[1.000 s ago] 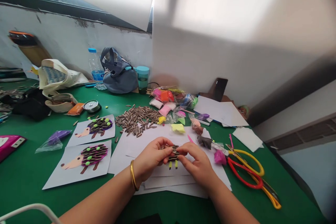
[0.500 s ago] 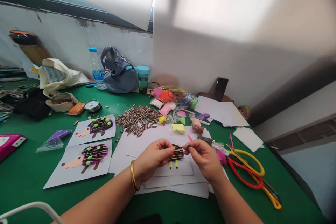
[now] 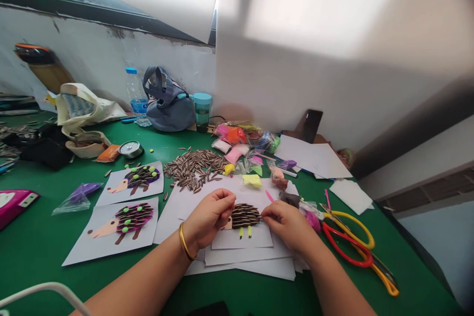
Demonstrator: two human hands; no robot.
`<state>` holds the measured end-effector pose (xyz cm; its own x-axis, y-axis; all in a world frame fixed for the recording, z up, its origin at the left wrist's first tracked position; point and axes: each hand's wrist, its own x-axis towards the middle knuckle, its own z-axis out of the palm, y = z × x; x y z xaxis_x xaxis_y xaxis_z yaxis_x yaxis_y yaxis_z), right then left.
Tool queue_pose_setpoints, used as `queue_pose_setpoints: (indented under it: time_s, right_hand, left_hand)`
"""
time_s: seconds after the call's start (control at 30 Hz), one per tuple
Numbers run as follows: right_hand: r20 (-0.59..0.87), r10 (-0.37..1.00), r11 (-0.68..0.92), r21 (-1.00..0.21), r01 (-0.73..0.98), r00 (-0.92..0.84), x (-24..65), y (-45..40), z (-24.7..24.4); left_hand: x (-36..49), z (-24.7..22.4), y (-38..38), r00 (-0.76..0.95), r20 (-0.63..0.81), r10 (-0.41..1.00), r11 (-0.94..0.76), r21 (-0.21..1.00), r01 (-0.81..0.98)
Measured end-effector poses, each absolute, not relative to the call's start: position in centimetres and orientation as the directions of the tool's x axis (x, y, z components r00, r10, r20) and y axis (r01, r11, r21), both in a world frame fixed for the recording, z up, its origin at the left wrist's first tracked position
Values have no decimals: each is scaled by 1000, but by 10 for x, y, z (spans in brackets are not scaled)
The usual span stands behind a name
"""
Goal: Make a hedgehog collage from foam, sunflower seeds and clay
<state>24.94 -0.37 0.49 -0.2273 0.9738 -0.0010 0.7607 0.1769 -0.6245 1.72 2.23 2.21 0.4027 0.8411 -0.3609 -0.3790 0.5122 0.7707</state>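
My left hand (image 3: 213, 217) is closed, thumb pressed against its fingertips, just left of and above a hedgehog picture (image 3: 245, 217). Whatever it may hold is too small to make out. The picture has a back of sunflower seeds and two yellow legs with dark tips; my left hand covers part of its face. At the hedgehog's right end, my right hand (image 3: 287, 222) has its fingers pinched together, with their grip hidden. The picture lies on a stack of white paper (image 3: 255, 261). Beyond it is a pile of sunflower seeds (image 3: 196, 165).
Two other hedgehog pictures (image 3: 76, 249) lie to the left. Red-and-yellow-handled scissors (image 3: 365, 259) rest at right. Bags of coloured clay (image 3: 235, 136), yellow clay (image 3: 252, 181) and dark clay (image 3: 289, 199) lie behind the hands. A blue bag (image 3: 170, 108) and a teal-lidded cup (image 3: 202, 113) stand by the wall.
My right hand has moved down to the hedgehog's right end; the small dark lump seen in its fingertips no longer shows. My left hand has shifted slightly left and up, uncovering more of the hedgehog.
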Motion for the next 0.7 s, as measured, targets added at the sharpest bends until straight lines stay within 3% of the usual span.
queue_pose_setpoints:
  time_s: [0.7]
  right_hand:
    - [60, 956, 280, -466, 839, -286, 235, -8, 6]
  left_hand:
    - [17, 20, 22, 409, -355, 841, 508, 778, -370]
